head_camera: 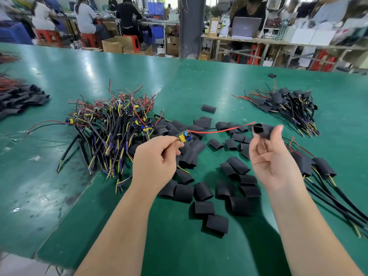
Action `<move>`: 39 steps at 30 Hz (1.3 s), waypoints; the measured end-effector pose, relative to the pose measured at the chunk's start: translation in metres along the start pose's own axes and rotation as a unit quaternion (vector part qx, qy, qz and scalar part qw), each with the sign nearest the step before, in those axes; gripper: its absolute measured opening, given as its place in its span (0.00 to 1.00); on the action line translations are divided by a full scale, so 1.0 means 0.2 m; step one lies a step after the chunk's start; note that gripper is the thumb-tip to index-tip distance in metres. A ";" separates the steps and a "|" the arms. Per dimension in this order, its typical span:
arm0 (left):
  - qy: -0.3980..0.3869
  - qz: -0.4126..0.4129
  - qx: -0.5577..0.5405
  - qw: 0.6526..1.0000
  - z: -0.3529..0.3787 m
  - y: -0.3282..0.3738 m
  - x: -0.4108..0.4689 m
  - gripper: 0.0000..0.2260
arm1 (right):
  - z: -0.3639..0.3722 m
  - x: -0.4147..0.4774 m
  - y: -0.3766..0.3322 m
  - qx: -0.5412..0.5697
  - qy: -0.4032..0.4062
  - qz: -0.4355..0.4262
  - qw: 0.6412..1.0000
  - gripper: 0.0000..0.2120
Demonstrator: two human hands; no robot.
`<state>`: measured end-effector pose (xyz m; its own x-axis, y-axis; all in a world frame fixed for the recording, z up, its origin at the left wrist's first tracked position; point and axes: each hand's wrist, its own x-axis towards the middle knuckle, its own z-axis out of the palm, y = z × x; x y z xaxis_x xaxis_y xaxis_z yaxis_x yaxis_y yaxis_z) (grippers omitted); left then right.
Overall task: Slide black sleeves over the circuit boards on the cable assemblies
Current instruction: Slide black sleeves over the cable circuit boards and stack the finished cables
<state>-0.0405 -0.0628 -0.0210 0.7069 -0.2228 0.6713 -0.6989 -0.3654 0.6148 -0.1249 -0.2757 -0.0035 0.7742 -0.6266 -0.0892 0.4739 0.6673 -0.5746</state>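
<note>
My left hand (157, 158) pinches a small green circuit board (185, 136) with yellow and blue parts, raised above the table. Its red and black leads (221, 130) stretch to the right. My right hand (272, 156) holds a black sleeve (263, 130) between thumb and fingertips, its open mouth facing the lead tips. The tips reach just to the sleeve's opening. Loose black sleeves (205, 192) lie scattered on the green table (59, 196) below both hands.
A tangled heap of unsleeved cable assemblies (111, 124) lies left of my hands. Sleeved assemblies sit in a pile at the far right (288, 104) and close at the right (322, 172). More black sleeves (20, 100) are stacked at the left edge. People work at benches behind.
</note>
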 end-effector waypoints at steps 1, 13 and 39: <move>-0.004 0.005 -0.005 1.000 0.00 0.00 0.00 0.09 | 0.00 0.00 -0.01 0.037 0.019 0.007 0.999 0.19; -0.004 0.021 0.011 1.000 0.00 0.00 0.00 0.08 | 0.07 -0.05 0.01 0.060 -0.040 0.022 0.997 0.18; -0.091 0.033 -0.070 0.993 0.05 0.09 -0.05 0.08 | 0.09 -0.13 0.15 -0.230 -0.236 -0.036 0.943 0.17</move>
<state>-0.0587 -0.0762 -0.0219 0.6584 -0.4062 0.6337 -0.7433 -0.2179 0.6325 -0.1234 -0.2322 -0.0026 0.8992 -0.3421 0.2727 0.3836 0.3167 -0.8675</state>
